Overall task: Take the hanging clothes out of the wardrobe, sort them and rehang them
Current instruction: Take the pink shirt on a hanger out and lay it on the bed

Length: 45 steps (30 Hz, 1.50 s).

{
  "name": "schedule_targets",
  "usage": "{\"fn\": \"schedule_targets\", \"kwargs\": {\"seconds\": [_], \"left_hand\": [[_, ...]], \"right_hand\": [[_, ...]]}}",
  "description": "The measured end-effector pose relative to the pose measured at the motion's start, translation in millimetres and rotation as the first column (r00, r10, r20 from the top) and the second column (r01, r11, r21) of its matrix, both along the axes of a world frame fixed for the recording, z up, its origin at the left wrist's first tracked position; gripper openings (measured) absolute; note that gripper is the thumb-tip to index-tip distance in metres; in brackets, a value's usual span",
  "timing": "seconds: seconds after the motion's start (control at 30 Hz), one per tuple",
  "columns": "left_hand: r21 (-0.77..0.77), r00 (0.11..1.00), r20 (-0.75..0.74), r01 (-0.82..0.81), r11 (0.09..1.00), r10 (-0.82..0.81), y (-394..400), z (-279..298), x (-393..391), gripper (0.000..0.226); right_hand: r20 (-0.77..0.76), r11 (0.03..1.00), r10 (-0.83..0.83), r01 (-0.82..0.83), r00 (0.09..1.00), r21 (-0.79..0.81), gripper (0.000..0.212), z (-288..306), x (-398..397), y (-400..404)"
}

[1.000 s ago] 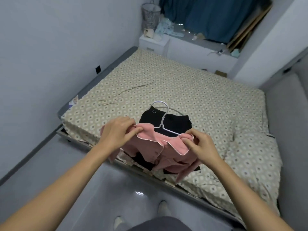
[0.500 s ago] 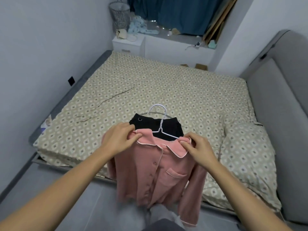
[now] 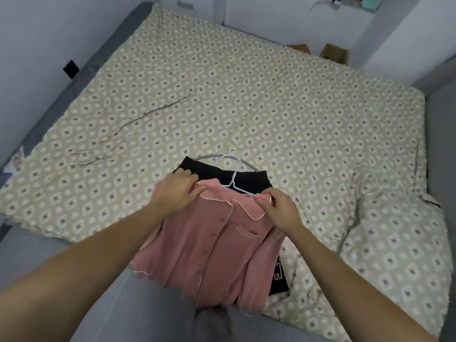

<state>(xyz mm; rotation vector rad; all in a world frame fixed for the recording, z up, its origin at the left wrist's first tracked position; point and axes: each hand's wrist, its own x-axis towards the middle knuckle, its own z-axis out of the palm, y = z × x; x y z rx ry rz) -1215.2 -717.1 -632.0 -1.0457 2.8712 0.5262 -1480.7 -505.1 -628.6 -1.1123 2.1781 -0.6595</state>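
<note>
A pink button-up shirt (image 3: 214,245) with white piping hangs in front of me over the near edge of the bed. My left hand (image 3: 179,190) pinches its left shoulder by the collar. My right hand (image 3: 278,208) pinches the right side of the collar. Behind the shirt a black garment (image 3: 249,178) lies on the bed, with a white wire hanger (image 3: 234,176) and a grey hanger (image 3: 249,165) on it. A black corner with yellow print (image 3: 280,275) shows under the shirt's right side.
The bed (image 3: 246,95) with a beige patterned cover fills the view; a rumpled fold (image 3: 385,218) lies at its right. A thin twig-like strand (image 3: 138,119) lies on the left. A grey headboard (image 3: 441,144) stands at right, a cardboard box (image 3: 335,54) beyond the bed.
The view has dropped and moved closer to the bed. The pink shirt, bunched a second ago, now hangs unfolded from both hands, which have moved slightly forward over the black garment.
</note>
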Motion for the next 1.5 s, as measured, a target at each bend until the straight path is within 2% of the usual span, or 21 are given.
{"fn": "schedule_targets", "kwargs": {"seconds": [0.3,0.4,0.47,0.63,0.73,0.93,1.07,1.17,1.33,1.5], "left_hand": [[0.025,0.971,0.234,-0.054,0.998,0.047,-68.2,-71.4,-91.9,0.045],[0.040,0.943,0.293,-0.174,0.984,0.155,-69.8,-82.1,-103.4,0.035],[0.052,0.925,0.312,-0.244,0.968,0.217,-64.7,-81.9,-104.5,0.038],[0.041,0.921,0.336,-0.223,0.974,0.197,-46.7,-55.9,-74.7,0.053],[0.006,0.931,0.267,-0.261,0.965,0.250,-39.7,-26.1,-37.0,0.060],[-0.084,0.893,0.105,-0.431,0.899,0.438,-12.6,60.9,67.4,0.063],[-0.174,0.818,-0.012,-0.568,0.804,0.575,28.3,115.5,161.5,0.063],[-0.230,0.727,-0.062,-0.677,0.699,0.684,76.9,149.5,238.6,0.063],[-0.280,0.502,-0.139,-0.847,0.452,0.854,198.0,197.6,359.4,0.065],[-0.321,0.254,-0.125,-0.925,0.203,0.959,348.3,219.0,451.2,0.068]], "right_hand": [[-0.048,0.986,0.018,-0.010,0.999,0.167,0.029,-90.2,-73.4,-82.6],[-0.098,0.980,-0.007,0.026,0.995,0.196,0.031,-102.4,-80.3,-97.4],[-0.117,0.976,-0.003,0.028,0.993,0.216,0.030,-100.8,-78.8,-103.1],[-0.233,0.962,0.202,-0.149,0.951,0.228,0.036,-70.2,-51.6,-107.4],[-0.297,0.956,0.276,-0.230,0.914,0.182,0.065,-35.0,-22.9,-118.2],[-0.304,0.900,0.432,-0.426,0.849,0.089,0.053,28.3,65.0,-145.7],[-0.352,0.797,0.567,-0.604,0.745,0.005,0.059,78.2,155.1,-150.9],[-0.397,0.689,0.644,-0.722,0.653,-0.070,0.065,117.5,234.6,-141.6],[-0.429,0.456,0.762,-0.873,0.485,-0.175,0.061,168.2,375.3,-97.5],[-0.497,0.157,0.831,-0.962,0.250,-0.222,0.063,203.7,510.7,-32.0]]}}
